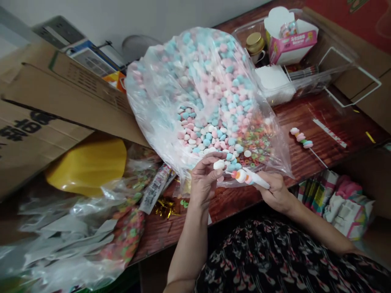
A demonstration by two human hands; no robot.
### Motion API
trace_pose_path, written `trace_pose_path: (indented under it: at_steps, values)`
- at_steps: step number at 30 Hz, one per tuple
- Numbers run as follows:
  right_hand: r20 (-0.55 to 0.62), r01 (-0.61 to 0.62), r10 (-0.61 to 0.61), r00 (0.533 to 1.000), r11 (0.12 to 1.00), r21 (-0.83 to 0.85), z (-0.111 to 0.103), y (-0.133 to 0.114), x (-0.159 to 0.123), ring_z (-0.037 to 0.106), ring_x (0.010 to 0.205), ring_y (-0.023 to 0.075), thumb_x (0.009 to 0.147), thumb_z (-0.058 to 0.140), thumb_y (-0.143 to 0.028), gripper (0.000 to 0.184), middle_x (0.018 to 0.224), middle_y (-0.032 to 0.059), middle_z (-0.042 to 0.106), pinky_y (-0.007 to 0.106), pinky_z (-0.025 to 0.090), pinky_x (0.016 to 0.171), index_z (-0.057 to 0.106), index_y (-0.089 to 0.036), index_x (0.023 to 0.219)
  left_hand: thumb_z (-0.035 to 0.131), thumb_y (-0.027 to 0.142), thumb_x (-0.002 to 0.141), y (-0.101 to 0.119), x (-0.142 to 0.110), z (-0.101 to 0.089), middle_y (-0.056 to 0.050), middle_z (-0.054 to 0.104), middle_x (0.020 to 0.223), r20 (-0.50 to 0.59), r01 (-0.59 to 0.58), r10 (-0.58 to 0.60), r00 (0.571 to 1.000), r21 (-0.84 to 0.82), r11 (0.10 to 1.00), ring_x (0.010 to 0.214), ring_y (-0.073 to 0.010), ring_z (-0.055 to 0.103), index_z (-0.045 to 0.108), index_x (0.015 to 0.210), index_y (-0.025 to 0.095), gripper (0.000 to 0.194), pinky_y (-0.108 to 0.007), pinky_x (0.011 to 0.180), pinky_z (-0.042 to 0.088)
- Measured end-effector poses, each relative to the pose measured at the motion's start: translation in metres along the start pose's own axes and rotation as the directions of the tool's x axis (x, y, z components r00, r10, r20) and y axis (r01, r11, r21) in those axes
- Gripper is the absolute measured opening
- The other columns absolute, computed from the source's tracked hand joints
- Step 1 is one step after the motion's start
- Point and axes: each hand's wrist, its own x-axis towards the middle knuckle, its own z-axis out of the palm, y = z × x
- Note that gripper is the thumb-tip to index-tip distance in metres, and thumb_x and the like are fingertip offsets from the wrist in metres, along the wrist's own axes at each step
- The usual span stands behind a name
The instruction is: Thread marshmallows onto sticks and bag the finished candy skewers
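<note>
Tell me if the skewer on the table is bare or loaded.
Loaded: the skewer carries pink, white and blue candies threaded along its upper end.

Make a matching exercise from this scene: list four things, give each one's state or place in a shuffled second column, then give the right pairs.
Things:
1. Left hand
2. Right hand
3. Candy skewer
4. Pink-and-white paper box

States or places:
A. Lying on the wooden table
B. Pinching a white candy
C. Gripping a white stick threaded with candies
D. Standing in a clear plastic container

Right pairs: 1-B, 2-C, 3-A, 4-D
</note>
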Motion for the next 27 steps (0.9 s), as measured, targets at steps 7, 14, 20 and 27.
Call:
trace_pose_path:
  at_steps: [7, 14, 20, 27]
  values:
    - [0.014, -0.039, 0.040, 0.999, 0.999, -0.035, 0.000, 0.006, -0.002, 0.040, 0.058, 0.0103, 0.083, 0.047, -0.003, 0.019, 0.065, -0.0037, 0.043, 0.024, 0.031, 0.058, 0.049, -0.019, 0.075, 0.092, 0.023, 0.055, -0.010, -0.001, 0.007, -0.001, 0.068, 0.087, -0.033, -0.045, 0.044, 0.999, -0.022, 0.999, 0.084, -0.0151, 0.068, 0.072, 0.082, 0.022, 0.034, -0.024, 0.070, 0.057]
    - [0.012, -0.103, 0.103, 0.995, 0.995, 0.013, 0.002, 0.006, -0.003, 0.041, 0.057, 0.0110, 0.087, 0.048, -0.008, 0.016, 0.064, -0.0030, 0.045, 0.025, 0.032, 0.057, 0.055, -0.019, 0.078, 0.089, 0.023, 0.062, -0.024, -0.004, 0.002, 0.000, 0.071, 0.090, -0.055, -0.262, 0.276, 0.960, 0.187, 0.947, 0.089, -0.0167, 0.069, 0.073, 0.086, 0.025, 0.029, -0.033, 0.081, 0.058]
    - [-0.031, -0.103, 0.104, 0.994, 0.994, 0.033, 0.013, 0.008, -0.010, 0.042, 0.057, 0.0106, 0.088, 0.050, -0.010, 0.017, 0.064, -0.0032, 0.046, 0.024, 0.033, 0.057, 0.053, -0.019, 0.075, 0.081, 0.012, 0.072, -0.022, -0.009, 0.004, 0.000, 0.075, 0.088, 0.122, -0.531, 0.570, 0.813, 0.557, 0.639, 0.084, -0.0169, 0.071, 0.074, 0.090, 0.025, 0.023, -0.038, 0.081, 0.059]
    - [-0.013, -0.018, 0.018, 1.000, 0.998, -0.054, 0.012, 0.005, -0.003, 0.041, 0.054, 0.0107, 0.082, 0.046, -0.004, 0.020, 0.061, -0.0031, 0.045, 0.024, 0.031, 0.056, 0.047, -0.020, 0.071, 0.069, 0.006, 0.081, -0.016, -0.012, 0.007, -0.003, 0.075, 0.106, 0.310, -0.637, 0.595, 0.742, 0.602, 0.481, 0.100, -0.0192, 0.071, 0.072, 0.105, 0.028, 0.032, -0.040, 0.089, 0.058]
